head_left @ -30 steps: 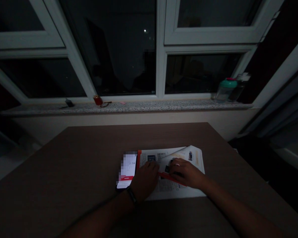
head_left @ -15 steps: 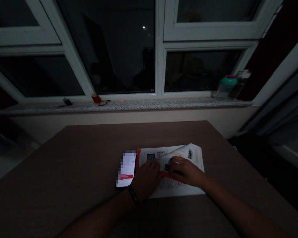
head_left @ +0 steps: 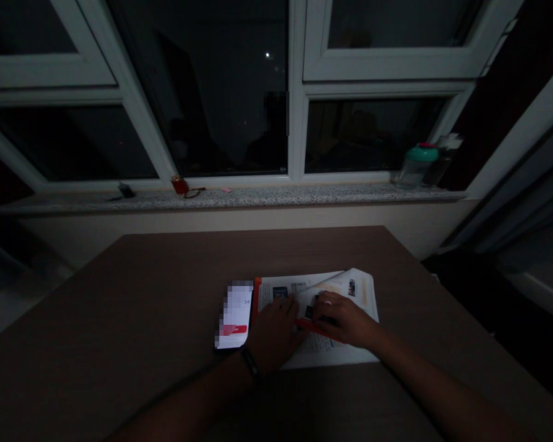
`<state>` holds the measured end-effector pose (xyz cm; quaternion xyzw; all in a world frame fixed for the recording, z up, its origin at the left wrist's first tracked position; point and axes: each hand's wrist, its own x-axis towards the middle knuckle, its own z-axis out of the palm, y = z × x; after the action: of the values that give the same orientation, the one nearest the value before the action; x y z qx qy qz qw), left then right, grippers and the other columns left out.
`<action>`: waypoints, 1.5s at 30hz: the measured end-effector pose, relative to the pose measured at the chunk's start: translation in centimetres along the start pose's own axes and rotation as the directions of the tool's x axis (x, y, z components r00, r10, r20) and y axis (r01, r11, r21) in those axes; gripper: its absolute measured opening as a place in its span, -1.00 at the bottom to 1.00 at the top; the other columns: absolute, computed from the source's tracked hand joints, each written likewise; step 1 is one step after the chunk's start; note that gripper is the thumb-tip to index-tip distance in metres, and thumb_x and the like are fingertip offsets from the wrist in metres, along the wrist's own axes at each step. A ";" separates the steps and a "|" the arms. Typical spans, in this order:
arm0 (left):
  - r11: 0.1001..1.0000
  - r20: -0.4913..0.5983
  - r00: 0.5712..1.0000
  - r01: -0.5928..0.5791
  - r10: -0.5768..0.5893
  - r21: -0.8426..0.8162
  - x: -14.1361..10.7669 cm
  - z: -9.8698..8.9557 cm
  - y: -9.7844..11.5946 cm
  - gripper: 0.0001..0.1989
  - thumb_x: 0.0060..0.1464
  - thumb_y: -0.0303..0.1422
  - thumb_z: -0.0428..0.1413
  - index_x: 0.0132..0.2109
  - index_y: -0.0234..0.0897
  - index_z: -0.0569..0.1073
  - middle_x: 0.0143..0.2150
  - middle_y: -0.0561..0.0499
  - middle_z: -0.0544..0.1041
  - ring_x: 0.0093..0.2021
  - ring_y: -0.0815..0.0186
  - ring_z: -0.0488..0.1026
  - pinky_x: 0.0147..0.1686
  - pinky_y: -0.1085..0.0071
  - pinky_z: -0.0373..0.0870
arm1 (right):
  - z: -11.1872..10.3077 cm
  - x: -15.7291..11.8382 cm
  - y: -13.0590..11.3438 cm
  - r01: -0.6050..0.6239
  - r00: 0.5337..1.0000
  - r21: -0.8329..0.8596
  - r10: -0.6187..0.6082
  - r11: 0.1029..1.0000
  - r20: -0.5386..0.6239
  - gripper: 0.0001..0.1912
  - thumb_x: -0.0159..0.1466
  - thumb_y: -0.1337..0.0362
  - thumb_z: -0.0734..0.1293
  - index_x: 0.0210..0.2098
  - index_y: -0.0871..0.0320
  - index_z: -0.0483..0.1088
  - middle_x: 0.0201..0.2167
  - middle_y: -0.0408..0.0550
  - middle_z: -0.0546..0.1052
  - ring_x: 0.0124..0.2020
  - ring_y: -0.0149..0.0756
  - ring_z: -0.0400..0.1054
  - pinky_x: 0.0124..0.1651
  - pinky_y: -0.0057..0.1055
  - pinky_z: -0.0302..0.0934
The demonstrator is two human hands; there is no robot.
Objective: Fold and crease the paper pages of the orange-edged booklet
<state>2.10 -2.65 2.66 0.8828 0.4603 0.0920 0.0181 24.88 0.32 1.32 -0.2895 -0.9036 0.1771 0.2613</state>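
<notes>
Printed leaflet, partly folded over

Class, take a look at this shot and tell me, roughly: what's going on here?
A person is using both bare hands at a brown table. The left hand, with a dark wristband, lies on a printed paper leaflet that has an orange edge. The right hand rests on the leaflet's folded-back sheet. A lit phone lies to the leaflet's left. Beyond the table, a bottle with a green lid stands on the stone windowsill.
</notes>
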 end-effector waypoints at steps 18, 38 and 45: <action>0.999 -0.033 0.999 -0.034 0.034 0.009 0.6 0.9 -0.3 -0.71 0.28 -0.28 0.04 0.08 -0.30 0.35 0.21 -0.15 0.35 0.14 0.04 0.28 0.08 0.11 0.32 | -1.0 0.0 -0.2 0.044 0.997 0.023 -0.046 0.999 0.066 -0.84 0.32 0.21 0.35 -0.16 0.14 0.48 -0.20 0.03 0.49 -0.11 -0.21 0.32 -0.02 -0.27 0.21; 0.997 -0.032 0.998 -0.051 0.050 -0.054 0.8 1.2 -0.4 -0.73 0.28 -0.39 0.00 0.10 -0.29 0.33 0.29 -0.14 0.27 0.23 0.10 0.24 0.18 0.11 0.24 | -0.7 0.0 -0.4 0.008 0.999 0.008 -0.008 1.000 0.052 -0.90 0.33 0.30 0.32 -0.20 0.13 0.48 -0.24 0.02 0.48 -0.12 -0.20 0.32 -0.05 -0.27 0.21; 0.994 -0.044 0.997 -0.073 0.069 -0.085 0.8 1.3 -0.6 -0.70 0.27 -0.40 0.01 0.12 -0.26 0.30 0.32 -0.11 0.24 0.24 0.12 0.22 0.18 0.14 0.23 | -0.5 -0.1 -0.2 0.013 0.999 0.020 -0.014 1.000 0.036 -0.91 0.33 0.30 0.31 -0.22 0.14 0.47 -0.25 0.01 0.48 -0.15 -0.21 0.31 -0.07 -0.28 0.20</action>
<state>2.34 -1.57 1.40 0.8950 0.4244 0.1303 0.0436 25.15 0.17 1.82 -0.2777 -0.9083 0.1895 0.2488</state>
